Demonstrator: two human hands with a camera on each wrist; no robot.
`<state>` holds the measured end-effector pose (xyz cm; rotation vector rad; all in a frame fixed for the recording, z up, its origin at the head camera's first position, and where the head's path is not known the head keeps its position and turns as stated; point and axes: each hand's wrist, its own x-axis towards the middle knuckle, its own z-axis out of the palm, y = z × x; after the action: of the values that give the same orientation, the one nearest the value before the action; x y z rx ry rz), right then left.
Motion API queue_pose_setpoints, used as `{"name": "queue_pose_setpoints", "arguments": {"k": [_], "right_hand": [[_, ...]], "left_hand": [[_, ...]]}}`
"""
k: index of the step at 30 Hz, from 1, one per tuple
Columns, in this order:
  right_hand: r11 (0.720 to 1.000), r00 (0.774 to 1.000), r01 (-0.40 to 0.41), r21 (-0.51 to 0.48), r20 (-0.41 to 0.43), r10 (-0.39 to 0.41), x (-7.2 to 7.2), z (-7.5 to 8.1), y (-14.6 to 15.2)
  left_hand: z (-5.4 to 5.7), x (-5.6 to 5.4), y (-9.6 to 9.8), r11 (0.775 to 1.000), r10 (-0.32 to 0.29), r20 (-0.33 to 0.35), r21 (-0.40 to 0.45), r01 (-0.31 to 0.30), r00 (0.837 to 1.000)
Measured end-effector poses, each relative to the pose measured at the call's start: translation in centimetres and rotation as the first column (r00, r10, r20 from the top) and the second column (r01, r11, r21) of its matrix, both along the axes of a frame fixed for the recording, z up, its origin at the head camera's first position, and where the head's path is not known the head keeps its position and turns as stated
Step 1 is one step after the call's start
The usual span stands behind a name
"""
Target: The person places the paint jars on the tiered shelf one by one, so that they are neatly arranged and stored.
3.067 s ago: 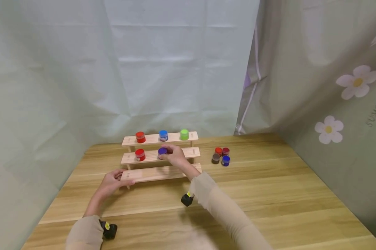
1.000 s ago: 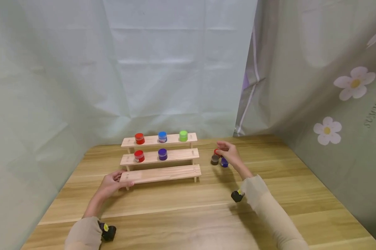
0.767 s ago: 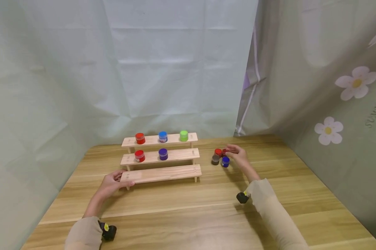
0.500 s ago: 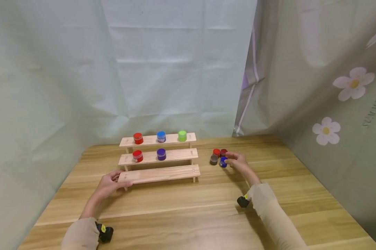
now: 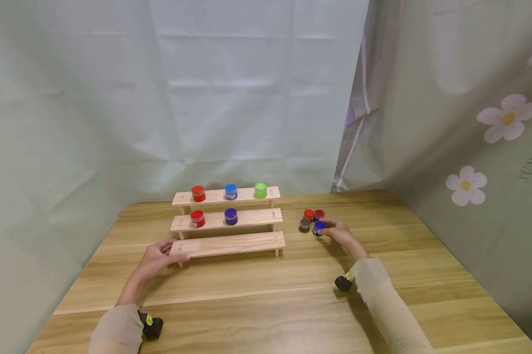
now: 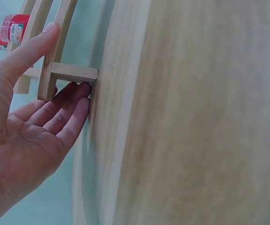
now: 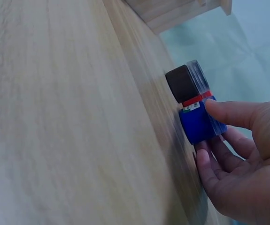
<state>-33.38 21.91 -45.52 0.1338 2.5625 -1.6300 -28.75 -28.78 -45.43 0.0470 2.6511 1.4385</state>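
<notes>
My left hand (image 5: pixel 153 258) grips the left end of the lowest step of a three-tier wooden display rack (image 5: pixel 235 245). In the left wrist view its thumb lies on the board while the fingers curl beside the short leg (image 6: pixel 73 72). Over on the right, my right hand (image 5: pixel 342 235) pinches a blue paint jar (image 5: pixel 317 228) that stands on the table. The right wrist view shows the thumb on the clear lid and the fingers behind the blue jar (image 7: pixel 196 124). Right beside it is a dark brown jar (image 5: pixel 305 225), with a red jar (image 5: pixel 308 214) and a dark red jar (image 5: pixel 319 214) behind.
On the top tier stand a red jar (image 5: pixel 198 193), a light blue jar (image 5: pixel 231 191) and a green jar (image 5: pixel 260 191). The middle tier bears a red jar (image 5: pixel 197 219) and a purple jar (image 5: pixel 231 216). A hanging cloth (image 5: pixel 257 98) backs the wooden table (image 5: pixel 248 300).
My right hand let go of the purple jar on the middle tier and moved right to the loose jars. It passed over the red ones and now pinches the blue jar. My left hand stayed put.
</notes>
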Motion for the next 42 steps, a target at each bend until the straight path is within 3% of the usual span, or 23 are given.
{"name": "queue_pose_setpoints", "arguments": {"k": [11,20,26,34,42], "right_hand": [[0.999,0.999,0.043,-0.018,-0.007,-0.043,0.1,-0.1,-0.1],[0.990,0.995,0.100,-0.096,0.004,-0.100,0.5,1.5,-0.7],[0.991,0.995,0.063,-0.117,-0.072,-0.071,0.7,3.4,-1.9],[0.987,0.995,-0.004,-0.159,-0.104,-0.013,1.1,6.1,-5.3],[0.989,0.988,-0.066,-0.130,-0.149,0.047,1.1,6.8,-9.1]], "left_hand": [[0.2,0.0,0.0,1.000,0.000,-0.004,-0.012,-0.001,1.000],[0.1,0.0,0.0,1.000,-0.002,0.001,0.004,0.002,1.000],[0.0,0.0,-0.1,1.000,-0.010,0.004,0.003,0.010,1.000],[0.1,-0.1,-0.3,1.000,-0.015,0.001,-0.003,0.015,1.000],[0.0,0.0,0.0,1.000,-0.002,0.015,0.020,0.002,1.000]]}}
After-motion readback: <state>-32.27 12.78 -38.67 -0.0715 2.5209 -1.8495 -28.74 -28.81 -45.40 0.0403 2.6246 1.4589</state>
